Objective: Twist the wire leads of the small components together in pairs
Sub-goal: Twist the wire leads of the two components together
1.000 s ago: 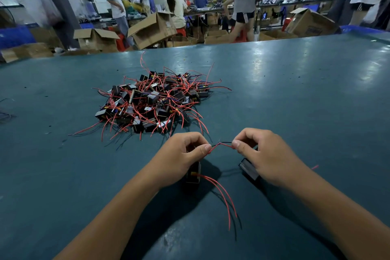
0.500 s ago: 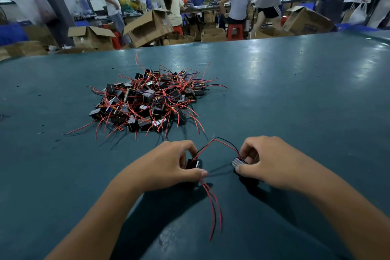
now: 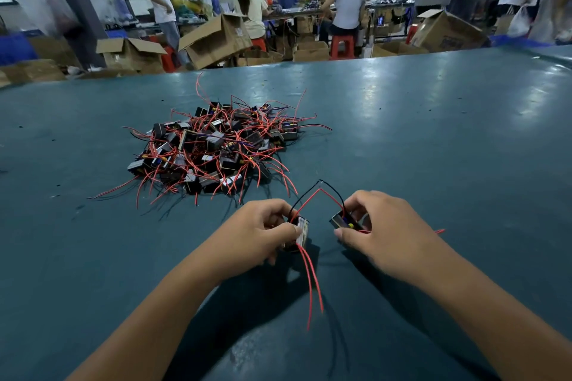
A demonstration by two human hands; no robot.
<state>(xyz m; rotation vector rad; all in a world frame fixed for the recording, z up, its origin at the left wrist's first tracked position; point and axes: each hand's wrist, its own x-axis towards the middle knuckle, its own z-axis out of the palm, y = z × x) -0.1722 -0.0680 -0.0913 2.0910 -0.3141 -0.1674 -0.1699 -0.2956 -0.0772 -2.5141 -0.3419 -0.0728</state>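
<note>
My left hand [image 3: 260, 232] grips a small black component [image 3: 299, 233] just above the teal table [image 3: 433, 148]. My right hand [image 3: 379, 227] grips a second small component [image 3: 343, 221] a little to the right of the first. Red and black leads from the two components rise and meet in a joined peak [image 3: 320, 187] between and beyond my hands. Two loose red leads [image 3: 311, 281] trail from the left component toward me. A pile of the same black components with red wires [image 3: 210, 145] lies on the table beyond my left hand.
Open cardboard boxes [image 3: 216, 40] stand past the table's far edge. Several people sit and stand at benches in the background. Another red lead end [image 3: 439, 230] pokes out to the right of my right hand.
Both hands went from pinching the lead ends together to holding the two component bodies. The joined leads now stand up in a peak between them.
</note>
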